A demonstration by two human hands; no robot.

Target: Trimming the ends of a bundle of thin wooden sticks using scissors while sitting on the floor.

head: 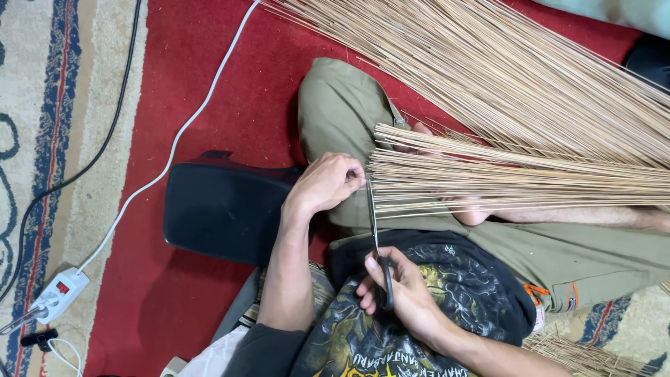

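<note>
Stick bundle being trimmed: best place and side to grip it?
Grip the stick bundle just behind its cut ends, from the left, as the left hand does. The sticks lie level and splay rightward; there the grip stays beside the scissors in the right hand.

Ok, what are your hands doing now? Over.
Left hand pinching stick bundle ends. Right hand working scissors at the tips. Nothing blocking.

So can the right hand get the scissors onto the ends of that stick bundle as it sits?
Probably yes: the right hand holds the scissors, blades already at the bundle's cut ends, which the left hand pinches; nothing lies between.
</note>
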